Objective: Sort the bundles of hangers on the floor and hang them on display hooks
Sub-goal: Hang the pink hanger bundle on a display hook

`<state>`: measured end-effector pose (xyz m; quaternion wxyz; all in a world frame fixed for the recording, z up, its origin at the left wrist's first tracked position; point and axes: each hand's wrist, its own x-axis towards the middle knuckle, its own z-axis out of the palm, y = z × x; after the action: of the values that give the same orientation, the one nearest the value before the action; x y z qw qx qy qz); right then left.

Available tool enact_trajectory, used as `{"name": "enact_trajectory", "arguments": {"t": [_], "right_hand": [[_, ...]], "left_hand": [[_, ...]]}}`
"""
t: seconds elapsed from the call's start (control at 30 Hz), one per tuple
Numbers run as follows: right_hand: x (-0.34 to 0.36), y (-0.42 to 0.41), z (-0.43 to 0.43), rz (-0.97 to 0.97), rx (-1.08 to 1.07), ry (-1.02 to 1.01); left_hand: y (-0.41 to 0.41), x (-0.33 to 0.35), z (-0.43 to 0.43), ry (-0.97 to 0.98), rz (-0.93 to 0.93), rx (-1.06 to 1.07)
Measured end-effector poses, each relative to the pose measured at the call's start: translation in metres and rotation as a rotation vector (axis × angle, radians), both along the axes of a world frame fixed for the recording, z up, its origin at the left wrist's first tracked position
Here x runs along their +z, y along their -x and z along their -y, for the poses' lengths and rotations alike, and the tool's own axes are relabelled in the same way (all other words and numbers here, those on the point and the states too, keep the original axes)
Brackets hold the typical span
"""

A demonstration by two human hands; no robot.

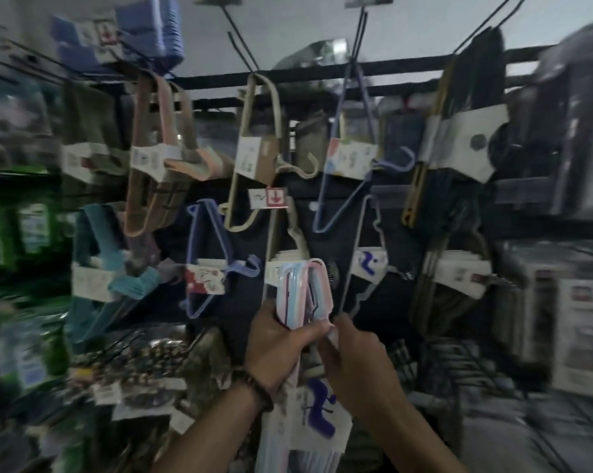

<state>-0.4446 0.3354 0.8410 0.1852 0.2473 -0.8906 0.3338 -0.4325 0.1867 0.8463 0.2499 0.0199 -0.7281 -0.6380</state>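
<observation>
- Two hands are holding one bundle point(303, 295) of thin, smooth plastic hangers in pastel pink, pale blue and white, low in the middle of the frame, in front of the display and not on any hook.
- The left hand point(281, 339) is wrapping its grip tight around the bundle's neck, with a dark beaded bracelet point(254, 387) on that wrist.
- The right hand point(356, 356) is closing its grip on the same bundle just beside the left, fingertips touching the thumb of the other hand.
- A white paper sleeve point(319, 414) is banding the bundle below the hands. It is showing a curved dark-blue mark, and its small print is too blurred to read.
- Thin black wire hooks point(240, 39) are sticking out above a dark rail point(407, 68) across the top.
- At least seven banded bundles are hanging there:
  - a peach bundle point(152, 158)
  - a beige bundle point(257, 148)
  - an upper lilac bundle point(349, 148) of thin wire
  - a dark bundle point(459, 131)
  - a teal bundle point(100, 268)
  - a lower lilac bundle point(213, 261)
  - a white bundle point(366, 261)
- One white card point(271, 198) at centre is showing a red square with a downward arrow.
</observation>
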Motion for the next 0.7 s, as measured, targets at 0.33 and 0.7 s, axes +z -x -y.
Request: {"name": "enact_trajectory", "arguments": {"t": [0.33,0.7], "right_hand": [[0.013,0.062,-0.056,0.006,-0.297,-0.130],[0.075,0.152,-0.072,-0.120,-0.421,-0.317]], "left_hand": [[0.052,0.019,-0.013,-0.028,0.088,-0.068],[0.090,0.052,-0.001,0.660,-0.129,-0.299]]}}
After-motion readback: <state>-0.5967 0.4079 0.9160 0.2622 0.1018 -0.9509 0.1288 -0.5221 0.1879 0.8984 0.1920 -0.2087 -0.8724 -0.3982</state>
